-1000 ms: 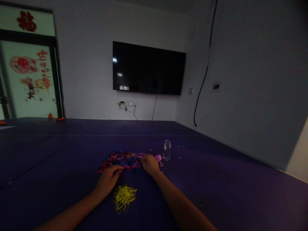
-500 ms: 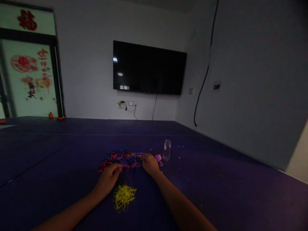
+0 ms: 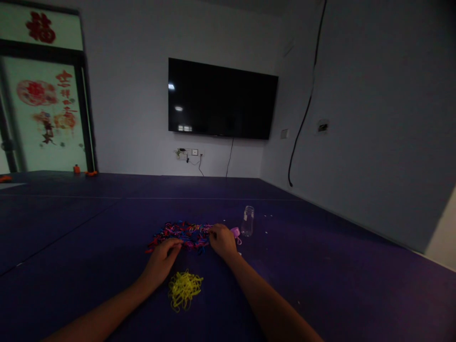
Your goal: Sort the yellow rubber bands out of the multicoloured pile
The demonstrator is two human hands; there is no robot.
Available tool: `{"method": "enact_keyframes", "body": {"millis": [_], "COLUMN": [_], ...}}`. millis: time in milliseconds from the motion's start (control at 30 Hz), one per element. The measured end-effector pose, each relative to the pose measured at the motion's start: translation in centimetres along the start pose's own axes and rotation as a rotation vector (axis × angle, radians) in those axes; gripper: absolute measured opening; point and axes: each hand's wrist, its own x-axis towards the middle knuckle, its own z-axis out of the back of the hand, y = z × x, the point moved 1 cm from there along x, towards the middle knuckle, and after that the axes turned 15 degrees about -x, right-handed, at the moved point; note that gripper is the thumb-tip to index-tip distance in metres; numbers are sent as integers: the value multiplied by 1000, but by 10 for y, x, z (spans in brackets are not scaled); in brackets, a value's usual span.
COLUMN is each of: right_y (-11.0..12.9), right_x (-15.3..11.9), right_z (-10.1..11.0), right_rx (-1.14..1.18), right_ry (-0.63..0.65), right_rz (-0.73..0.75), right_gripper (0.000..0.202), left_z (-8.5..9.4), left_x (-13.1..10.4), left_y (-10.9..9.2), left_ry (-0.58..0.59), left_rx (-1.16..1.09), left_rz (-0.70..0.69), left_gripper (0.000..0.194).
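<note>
A tangled pile of small loops like rubber bands, in red, blue, pink and purple, lies spread on the dark blue surface. At its near left edge is my left hand, thumb and fingers drawn together with the tips touching the bands. My right hand bends over the pile's right end, its fingers curled in a pinch. Whatever lies between the fingertips of either hand is too small and dark to make out. Closer to me, between my forearms, sits a separate heap of yellow rubber bands.
A clear bottle stands uncapped to the right of the pile. Beside it lies a pink cap with a loop. Small white bits dot the surface there. A television hangs on the far wall; a black cable dangles at right.
Both hands stay at the pile with hardly any movement; the right fingers shift slightly. The whole view moves a little as my head moves.
</note>
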Motion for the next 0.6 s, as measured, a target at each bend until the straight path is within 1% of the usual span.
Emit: {"method": "enact_keyframes", "body": {"millis": [67,200,300,400,467,600], "right_y": [8,33,50,59,60,58], "right_x": [-2,-9,-15,-18,-20,-21], "right_z": [4,10,10,9,8,10], "right_rx": [-37,-122,-186,-229,-238,-227], "right_ry": [-26,-59,-88,-138,-166,-164], "right_rz": [111,449,606,699,729,710], "right_gripper": [27,26,20,18,18,19], "left_z": [-1,-3,-2,0,2,3], "left_x": [0,1,2,3,2,1], "left_y": [-1,-2,-4,-8,-10,-11], "left_ry": [3,-9,-2,-9,-8,-10], "left_rx": [11,30,17,-2,-13,-14], "left_rz": [-22,-64,-64,-41,-17,29], "left_gripper": [24,23,22,22,21,20]}}
